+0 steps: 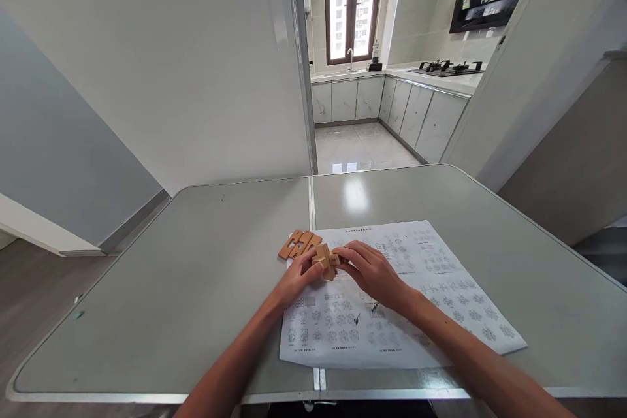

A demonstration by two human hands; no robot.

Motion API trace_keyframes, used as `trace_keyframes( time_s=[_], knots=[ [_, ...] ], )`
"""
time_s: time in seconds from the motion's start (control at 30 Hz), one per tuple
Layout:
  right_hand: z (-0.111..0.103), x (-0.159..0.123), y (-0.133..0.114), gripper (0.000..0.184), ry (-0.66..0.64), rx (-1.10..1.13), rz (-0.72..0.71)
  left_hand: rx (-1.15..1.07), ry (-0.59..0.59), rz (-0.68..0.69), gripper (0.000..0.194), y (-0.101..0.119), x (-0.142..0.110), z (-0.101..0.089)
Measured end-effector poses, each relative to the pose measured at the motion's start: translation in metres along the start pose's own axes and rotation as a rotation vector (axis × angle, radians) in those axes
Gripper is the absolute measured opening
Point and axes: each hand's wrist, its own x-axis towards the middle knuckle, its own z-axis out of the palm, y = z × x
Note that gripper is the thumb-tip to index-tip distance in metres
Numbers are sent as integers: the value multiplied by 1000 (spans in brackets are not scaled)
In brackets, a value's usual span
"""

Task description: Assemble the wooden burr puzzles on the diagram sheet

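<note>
Wooden block puzzle [327, 260] sat between the two hands, over the far left part of the printed sheet [343, 359]. Around and under that sheet spread a grey table [196, 307] with pale edging; a seam ran beneath the paper and showed both beyond and in front of it. Past the sheet's far edge, light glared off the tabletop, and farther on a doorway opened onto a kitchen with a window [353, 3], a faucet [350, 57], white cabinets [343, 99] and, toward the right, a stove [445, 68]. Well to the left of the sheet, a small green speck [78, 315] lay near the table's edge.

Light brown and angular, the puzzle had blocky arms jutting several ways. Flat wooden pieces [300, 243] with cut-out openings lay just behind it, across the sheet's far left corner. The left hand [296, 279] gripped the puzzle's near left side with its thumb on top; the right hand [375, 272] pinched its right end in the fingertips.

Rows of small diagrams covered the sheet, with a heading along its far edge and captions too tiny to read. Two dark scribbled marks [357, 319] stood near its middle.
</note>
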Motion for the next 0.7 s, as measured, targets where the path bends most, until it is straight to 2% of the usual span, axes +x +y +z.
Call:
trace_keyframes(
  time_s=[0.23,0.3,0.37,0.43,0.57,0.7],
  knots=[
    [-2,1,-1,26,-2,48,22,-30,-1,-6,58,-4,1,-4],
    [-5,2,-3,43,-32,93,36,-14,-7,0,60,-2,1,-3],
    [-6,2,-6,71,-85,121,49,21,-18,-8,63,0,1,0],
    [-5,1,-7,83,-134,118,53,52,-35,-23,66,2,1,3],
    [-1,-1,-5,69,-149,112,40,67,-62,-27,69,2,0,7],
    [-2,-2,-3,67,-105,141,35,95,2,-22,65,0,0,3]
  ],
)
